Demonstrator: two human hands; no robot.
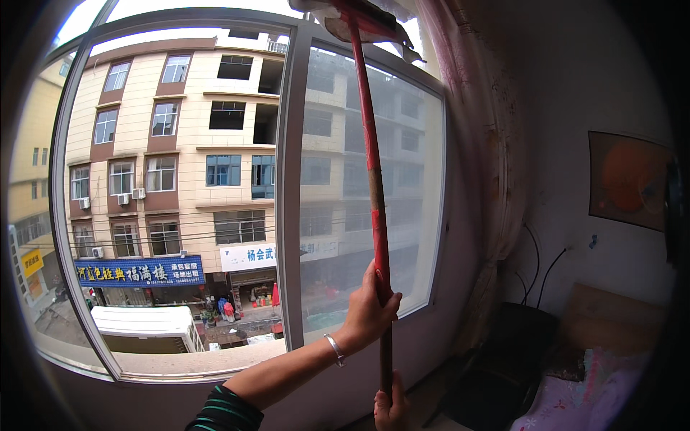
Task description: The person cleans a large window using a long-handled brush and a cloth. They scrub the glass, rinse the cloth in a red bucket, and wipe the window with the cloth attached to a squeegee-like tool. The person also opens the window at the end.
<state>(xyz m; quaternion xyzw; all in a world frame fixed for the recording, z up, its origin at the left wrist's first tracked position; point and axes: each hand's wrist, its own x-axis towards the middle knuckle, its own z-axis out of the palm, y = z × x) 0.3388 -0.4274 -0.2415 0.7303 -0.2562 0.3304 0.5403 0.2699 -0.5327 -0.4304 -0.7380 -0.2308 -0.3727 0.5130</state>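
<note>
My left hand point(372, 308), with a silver bracelet at the wrist, grips a long pole point(378, 202) partly wrapped in red. Below it, near the bottom edge, my right hand point(392, 404) is closed around the bare wooden lower part. The pole stands nearly upright. At its top, a red crosspiece with a pale, ragged cloth point(337, 26) draped on it is held up at the upper part of the window; the view cuts off its top. Behind the pole is a hazy glass pane point(350, 161) in a grey window frame point(294, 188).
Pink curtains point(458, 70) hang right of the window. A dark chair point(501, 345) and a bed with a pink floral cover point(571, 398) stand at lower right. A picture point(625, 180) and cables are on the wall. Outside are a building point(188, 134) and a white-roofed vehicle point(143, 320).
</note>
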